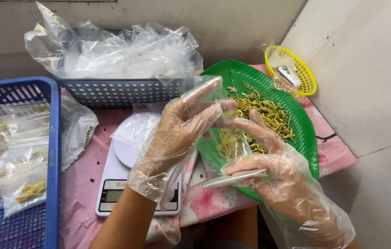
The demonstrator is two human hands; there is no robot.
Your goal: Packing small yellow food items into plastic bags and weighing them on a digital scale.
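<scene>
Both my hands wear loose clear plastic gloves. My left hand (177,133) pinches the upper edge of a small clear plastic bag (230,140) that holds some yellow-green dried strips. My right hand (264,159) grips the same bag lower down, near its bottom corner. The bag hangs just over the near edge of a green leaf-shaped tray (303,124), on which a pile of the same dried strips (269,113) lies.
A white digital kitchen scale (122,180) sits under my left wrist on a pink flowered cloth (82,203). A blue crate (52,152) at left holds filled bags. A grey perforated basket (112,92) of empty plastic bags stands behind. A yellow basket (303,69) is at the right.
</scene>
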